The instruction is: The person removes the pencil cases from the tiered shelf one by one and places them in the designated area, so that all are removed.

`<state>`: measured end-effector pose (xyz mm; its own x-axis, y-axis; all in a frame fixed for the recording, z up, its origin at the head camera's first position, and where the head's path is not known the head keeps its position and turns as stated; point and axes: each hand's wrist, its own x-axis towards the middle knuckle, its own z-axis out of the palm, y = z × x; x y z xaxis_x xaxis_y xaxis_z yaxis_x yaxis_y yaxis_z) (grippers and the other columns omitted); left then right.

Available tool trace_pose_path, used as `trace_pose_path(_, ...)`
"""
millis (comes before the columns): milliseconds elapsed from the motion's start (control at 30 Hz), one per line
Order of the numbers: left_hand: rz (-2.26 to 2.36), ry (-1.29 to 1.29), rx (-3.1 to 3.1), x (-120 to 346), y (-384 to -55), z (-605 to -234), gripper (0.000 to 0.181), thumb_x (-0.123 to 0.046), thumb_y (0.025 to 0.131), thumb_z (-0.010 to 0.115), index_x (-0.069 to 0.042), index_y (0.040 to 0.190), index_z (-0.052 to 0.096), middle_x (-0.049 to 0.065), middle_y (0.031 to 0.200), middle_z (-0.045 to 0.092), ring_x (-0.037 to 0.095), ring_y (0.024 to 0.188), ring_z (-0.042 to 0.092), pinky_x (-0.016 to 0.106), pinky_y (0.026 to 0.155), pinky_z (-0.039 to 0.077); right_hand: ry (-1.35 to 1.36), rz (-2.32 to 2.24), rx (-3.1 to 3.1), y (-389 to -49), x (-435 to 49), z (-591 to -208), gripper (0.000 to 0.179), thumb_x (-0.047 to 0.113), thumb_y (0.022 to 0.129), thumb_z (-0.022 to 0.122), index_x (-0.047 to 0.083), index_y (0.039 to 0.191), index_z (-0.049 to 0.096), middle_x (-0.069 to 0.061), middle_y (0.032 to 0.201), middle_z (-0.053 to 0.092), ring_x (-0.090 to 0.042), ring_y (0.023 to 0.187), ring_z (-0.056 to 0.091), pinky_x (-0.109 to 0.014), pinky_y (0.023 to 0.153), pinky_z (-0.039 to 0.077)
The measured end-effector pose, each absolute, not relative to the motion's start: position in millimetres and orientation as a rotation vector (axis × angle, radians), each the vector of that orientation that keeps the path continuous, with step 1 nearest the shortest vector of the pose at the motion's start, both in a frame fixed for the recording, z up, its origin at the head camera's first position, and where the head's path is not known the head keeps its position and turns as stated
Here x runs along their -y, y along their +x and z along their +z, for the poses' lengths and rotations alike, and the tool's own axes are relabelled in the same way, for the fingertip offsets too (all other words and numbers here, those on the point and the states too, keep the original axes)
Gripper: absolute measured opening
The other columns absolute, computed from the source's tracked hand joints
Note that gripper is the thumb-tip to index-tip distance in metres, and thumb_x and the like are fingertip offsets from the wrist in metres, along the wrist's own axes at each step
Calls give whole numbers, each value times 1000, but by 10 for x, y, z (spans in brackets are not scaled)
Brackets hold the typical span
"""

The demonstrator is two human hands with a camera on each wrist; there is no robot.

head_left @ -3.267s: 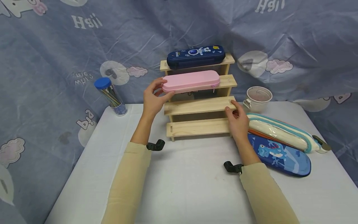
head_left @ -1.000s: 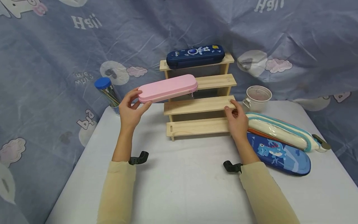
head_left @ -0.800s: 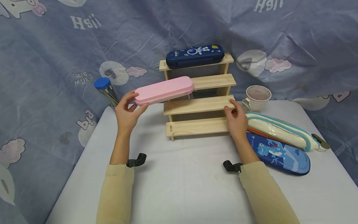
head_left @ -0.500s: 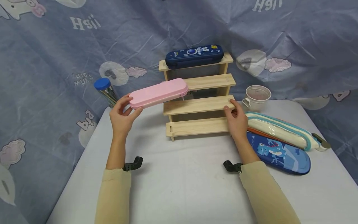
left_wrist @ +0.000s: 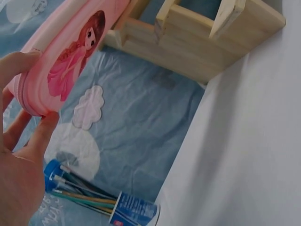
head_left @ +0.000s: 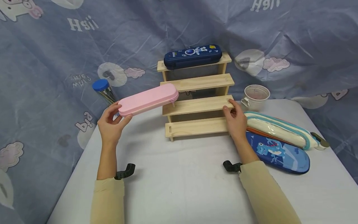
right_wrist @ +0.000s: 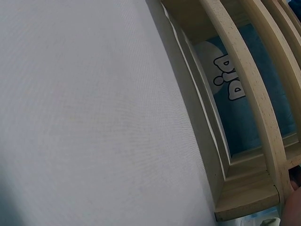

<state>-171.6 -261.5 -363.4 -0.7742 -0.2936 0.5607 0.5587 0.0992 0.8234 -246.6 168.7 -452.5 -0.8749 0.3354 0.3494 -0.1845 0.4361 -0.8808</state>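
My left hand [head_left: 110, 127] grips one end of a pink pencil case [head_left: 148, 99] between thumb and fingers, holding it in the air left of the wooden tiered shelf [head_left: 195, 127]. In the left wrist view a girl figure decorates the underside of the pink pencil case [left_wrist: 75, 56]. The case's far end overlaps the shelf's left side in the head view. My right hand [head_left: 236, 122] holds the right end of the shelf's second tier from the bottom. A navy space-print pencil case [head_left: 193, 57] lies on the top tier.
Right of the shelf lie a blue dinosaur pencil case [head_left: 282, 154] and a cream-and-teal pouch [head_left: 277, 130], with a white cup [head_left: 255, 96] behind. A blue-lidded tube of pencils [head_left: 102, 87] stands at the back left of the white table [head_left: 179, 186]. A printed cloth hangs behind.
The pink pencil case has come off the third tier and moved left and toward me in my left hand. My right hand keeps its hold on the shelf.
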Motion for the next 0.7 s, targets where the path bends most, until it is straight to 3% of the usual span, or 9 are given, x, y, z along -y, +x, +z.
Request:
trace_pose_path(300, -1763, -243, 1771, 2887, -1692, -3858, 51, 11, 69, 80, 9, 117, 62, 21, 130, 54, 34, 116, 54, 33, 88, 49, -174, 1413, 2236, -2451, -1695, -4510, 45, 51, 90, 60, 34, 132, 57, -5, 113, 63, -15, 100, 58, -33, 88, 46)
trace_pose_path(700, -1768, -199, 1785, 3157, -1632, -4044, 51, 10, 69, 81, 7, 117, 63, 21, 131, 54, 33, 116, 54, 32, 86, 50, -151, 1428, 2229, -2466, -1673, -4517, 47, 52, 90, 60, 33, 133, 57, -4, 115, 63, -14, 101, 58, -32, 89, 47)
